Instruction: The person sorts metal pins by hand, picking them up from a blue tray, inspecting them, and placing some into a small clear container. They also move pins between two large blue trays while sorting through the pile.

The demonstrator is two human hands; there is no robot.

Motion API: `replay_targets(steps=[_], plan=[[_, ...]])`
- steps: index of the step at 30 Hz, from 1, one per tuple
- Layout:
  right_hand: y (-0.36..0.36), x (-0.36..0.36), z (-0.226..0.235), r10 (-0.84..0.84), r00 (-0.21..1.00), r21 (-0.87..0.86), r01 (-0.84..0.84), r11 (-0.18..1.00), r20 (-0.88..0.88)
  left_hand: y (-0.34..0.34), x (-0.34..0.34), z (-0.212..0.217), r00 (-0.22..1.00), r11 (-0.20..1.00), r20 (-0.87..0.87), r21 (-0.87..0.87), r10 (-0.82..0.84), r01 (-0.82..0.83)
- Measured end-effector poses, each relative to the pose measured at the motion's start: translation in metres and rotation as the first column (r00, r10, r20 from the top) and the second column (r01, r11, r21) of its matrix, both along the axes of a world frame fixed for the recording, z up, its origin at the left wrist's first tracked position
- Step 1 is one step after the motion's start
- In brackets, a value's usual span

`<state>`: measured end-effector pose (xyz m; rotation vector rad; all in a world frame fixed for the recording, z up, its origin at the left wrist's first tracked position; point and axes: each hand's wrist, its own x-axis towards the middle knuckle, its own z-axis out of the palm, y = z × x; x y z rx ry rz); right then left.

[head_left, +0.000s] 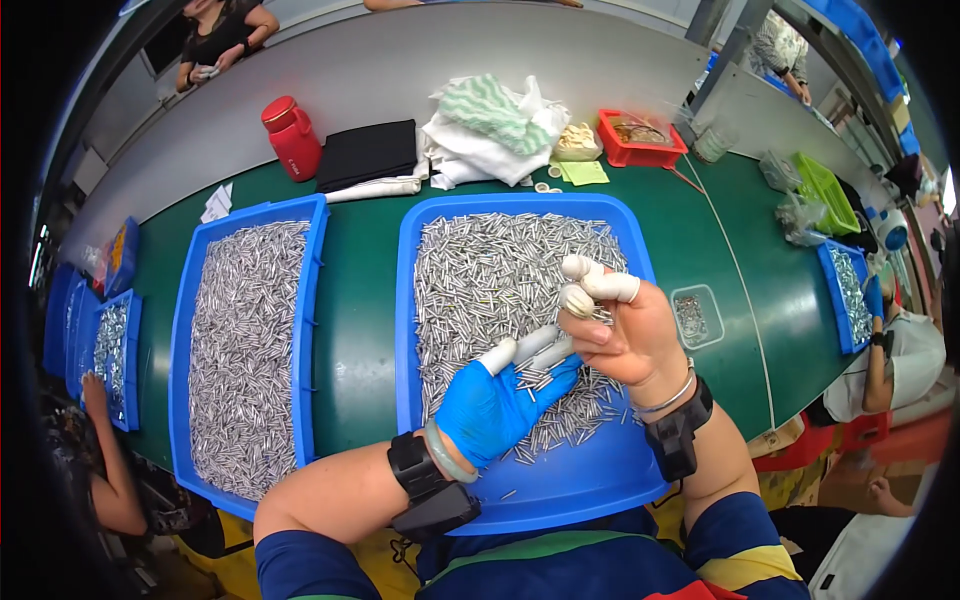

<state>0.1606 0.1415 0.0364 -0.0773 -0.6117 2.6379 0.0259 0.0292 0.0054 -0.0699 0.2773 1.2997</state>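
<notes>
Two hands | left hand (505, 400) open, cradling pins (535, 375) | right hand (615, 325) pinching pins

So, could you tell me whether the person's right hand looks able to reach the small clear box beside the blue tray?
Probably yes: the right hand is raised just left of the small clear box, with only the blue tray's rim and bare green table between them.

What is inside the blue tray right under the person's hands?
The blue tray holds a heap of small silver metal pins. The left hand and right hand cover some pins.
</notes>
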Motion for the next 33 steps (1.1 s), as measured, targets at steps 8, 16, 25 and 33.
replay_targets(steps=[8,16,25,33], plan=[[-0.018,-0.010,-0.004,-0.168,0.957,-0.208,0.219,0.953,0.236,-0.001,-0.003,0.004,0.998,0.998,-0.058,-0.061,0.010,-0.014],[-0.019,-0.010,-0.006,-0.225,0.960,-0.225,0.259,0.939,0.165,0.001,0.001,0.003,0.997,0.992,-0.073,-0.122,0.023,-0.032],[-0.019,-0.011,-0.013,-0.295,0.942,-0.053,0.306,0.950,0.157,0.000,0.001,0.005,0.998,0.993,-0.054,-0.113,0.021,-0.027],[-0.022,-0.012,-0.009,-0.321,0.935,0.041,0.319,0.947,0.150,-0.001,0.000,0.002,0.999,0.995,-0.027,-0.097,0.035,-0.038]])
